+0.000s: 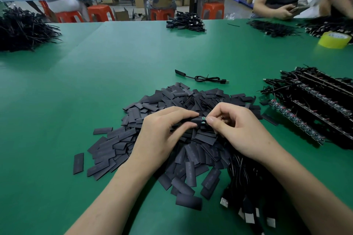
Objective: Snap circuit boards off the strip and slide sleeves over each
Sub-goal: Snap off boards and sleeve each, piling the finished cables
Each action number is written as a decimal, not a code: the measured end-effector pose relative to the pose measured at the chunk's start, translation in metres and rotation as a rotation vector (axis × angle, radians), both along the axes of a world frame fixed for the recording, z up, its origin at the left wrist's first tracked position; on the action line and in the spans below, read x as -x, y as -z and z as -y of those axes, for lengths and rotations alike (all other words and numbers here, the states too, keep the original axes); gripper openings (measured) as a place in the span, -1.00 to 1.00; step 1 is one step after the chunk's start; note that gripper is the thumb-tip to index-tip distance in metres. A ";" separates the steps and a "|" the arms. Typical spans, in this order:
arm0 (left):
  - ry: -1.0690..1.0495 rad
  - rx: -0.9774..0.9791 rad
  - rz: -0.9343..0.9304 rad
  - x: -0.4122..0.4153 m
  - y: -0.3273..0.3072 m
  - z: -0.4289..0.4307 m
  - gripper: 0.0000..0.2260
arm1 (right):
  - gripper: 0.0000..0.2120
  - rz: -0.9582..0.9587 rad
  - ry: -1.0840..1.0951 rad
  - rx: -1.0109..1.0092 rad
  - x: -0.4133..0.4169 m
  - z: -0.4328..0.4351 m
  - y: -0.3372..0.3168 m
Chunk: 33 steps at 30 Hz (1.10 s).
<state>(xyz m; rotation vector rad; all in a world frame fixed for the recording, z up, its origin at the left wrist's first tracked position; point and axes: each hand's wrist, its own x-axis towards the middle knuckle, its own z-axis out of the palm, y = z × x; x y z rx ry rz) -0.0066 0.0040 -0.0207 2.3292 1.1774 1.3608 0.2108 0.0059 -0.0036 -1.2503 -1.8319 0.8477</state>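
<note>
A small green circuit board (203, 121) sits half inside a black sleeve (193, 121), held just above the sleeve pile (172, 139) at centre. The left hand (164, 133) pinches the sleeve; the right hand (240, 131) pinches the board's exposed end. At 3 o'clock lie the board strips (309, 112) with wires, at 12 o'clock a finished cable (202, 77), at 5 o'clock USB cables (248, 202) under the right forearm.

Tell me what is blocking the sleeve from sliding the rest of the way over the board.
Nothing visible blocks it. The left hand holds the black sleeve already partway over the small green circuit board. Only the right hand's fingertips, pinching the board's exposed end, sit in its path.
</note>
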 end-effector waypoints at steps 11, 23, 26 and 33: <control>0.041 -0.074 -0.057 -0.001 0.004 -0.001 -0.84 | -0.86 0.041 0.019 0.020 0.000 0.002 -0.002; 0.006 -0.063 -0.006 -0.007 0.005 -0.002 -0.84 | -0.84 -0.058 0.031 0.011 0.001 0.005 -0.004; 0.010 -0.062 -0.002 -0.007 0.006 -0.003 -0.84 | -0.83 -0.061 0.038 -0.012 0.003 0.006 -0.004; 0.012 -0.078 -0.019 -0.009 0.007 -0.002 -0.85 | -0.81 -0.056 0.015 -0.007 0.003 0.006 -0.002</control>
